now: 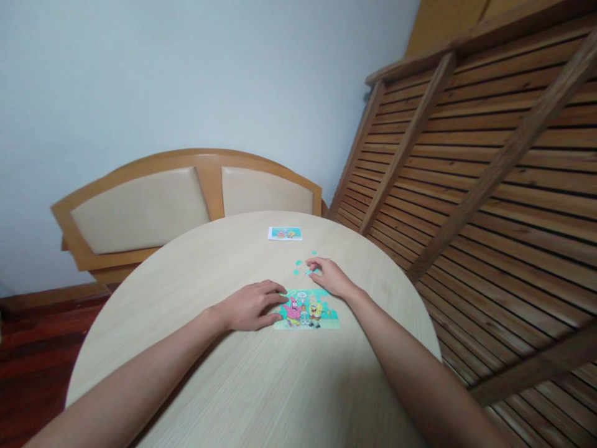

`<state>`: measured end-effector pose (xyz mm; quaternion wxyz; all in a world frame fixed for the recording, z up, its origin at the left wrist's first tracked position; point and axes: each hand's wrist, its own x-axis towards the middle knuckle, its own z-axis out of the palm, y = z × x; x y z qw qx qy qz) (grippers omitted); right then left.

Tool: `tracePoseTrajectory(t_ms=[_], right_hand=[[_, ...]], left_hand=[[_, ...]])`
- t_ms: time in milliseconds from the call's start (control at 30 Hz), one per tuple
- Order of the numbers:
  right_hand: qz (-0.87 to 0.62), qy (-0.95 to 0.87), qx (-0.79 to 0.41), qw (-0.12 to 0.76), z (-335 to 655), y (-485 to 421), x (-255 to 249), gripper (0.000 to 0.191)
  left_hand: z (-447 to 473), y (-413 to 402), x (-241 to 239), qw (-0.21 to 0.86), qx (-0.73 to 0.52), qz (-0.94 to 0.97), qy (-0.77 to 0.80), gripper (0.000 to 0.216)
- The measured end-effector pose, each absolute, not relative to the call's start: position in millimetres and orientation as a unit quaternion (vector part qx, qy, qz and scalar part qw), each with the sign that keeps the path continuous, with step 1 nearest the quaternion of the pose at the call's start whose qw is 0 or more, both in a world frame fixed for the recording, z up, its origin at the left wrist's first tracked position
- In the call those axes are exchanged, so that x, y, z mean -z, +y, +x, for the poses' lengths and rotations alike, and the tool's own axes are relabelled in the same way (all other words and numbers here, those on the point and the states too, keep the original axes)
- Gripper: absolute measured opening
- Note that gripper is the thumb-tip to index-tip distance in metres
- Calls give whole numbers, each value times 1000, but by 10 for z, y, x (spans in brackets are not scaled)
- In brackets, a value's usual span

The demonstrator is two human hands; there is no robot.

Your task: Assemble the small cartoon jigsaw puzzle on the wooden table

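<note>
A mostly assembled cartoon jigsaw puzzle (303, 309) lies on the table, with pink, grey-green and yellow figures on a teal ground. My left hand (254, 305) rests at its left edge, fingers spread and fingertips on the puzzle. Beyond the puzzle's upper right, my right hand (329, 275) hovers low with bent fingers, thumb and fingertips apart. A teal puzzle piece (308, 272) shows in the gap between them; whether they touch it is unclear. Loose puzzle pieces lie close by, one of them (296, 272) left of my right hand and another (314, 252) farther back.
A small picture card or booklet (285, 233) with a similar cartoon lies near the far edge of the round wooden table (209, 261). Behind the table stands a padded headboard (140, 211) against the wall. A slatted wooden frame (466, 186) leans along the right side.
</note>
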<state>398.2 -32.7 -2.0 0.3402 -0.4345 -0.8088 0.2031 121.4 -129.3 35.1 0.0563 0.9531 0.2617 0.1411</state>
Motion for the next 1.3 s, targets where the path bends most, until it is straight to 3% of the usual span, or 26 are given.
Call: tracePoseTrajectory(t_ms=[267, 567, 1300], right_hand=[[-385, -770, -326, 391, 3995, -367, -9, 39], [-358, -737, -447, 359, 3975, -512, -165, 48], [-384, -749, -427, 330, 4001, -587, -273, 28]], left_hand=[[1151, -1248, -326, 51, -145, 949, 274, 37], [1140, -1238, -319, 49, -144, 949, 277, 38], [1139, -1245, -323, 55, -148, 947, 280, 37]])
